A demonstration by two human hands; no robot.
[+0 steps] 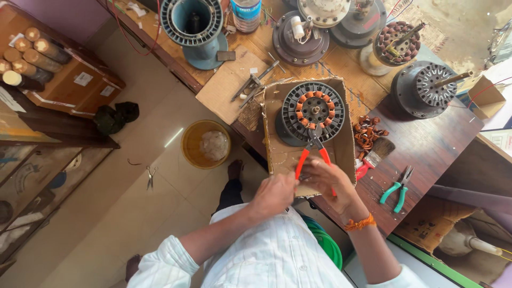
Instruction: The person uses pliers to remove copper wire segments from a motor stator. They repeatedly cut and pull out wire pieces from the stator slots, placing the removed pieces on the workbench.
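On the cardboard sheet [288, 154] at the near edge of the bench [426, 144], a round fan stator [313, 109] with copper windings is lying flat. Both hands are working red-handled cutters [314, 149] whose tip is touching the stator's near rim. The left hand [274, 193] is curling its fingers around the left handle; the right hand [329, 184] is closing its fingers over the right one. Just right of the sheet, a heap of cut copper scraps [368, 132] and a brush [376, 152] are crowding the edge. Green-handled pliers [399, 188] are lying well apart. More motor housings [426, 88] are standing behind.
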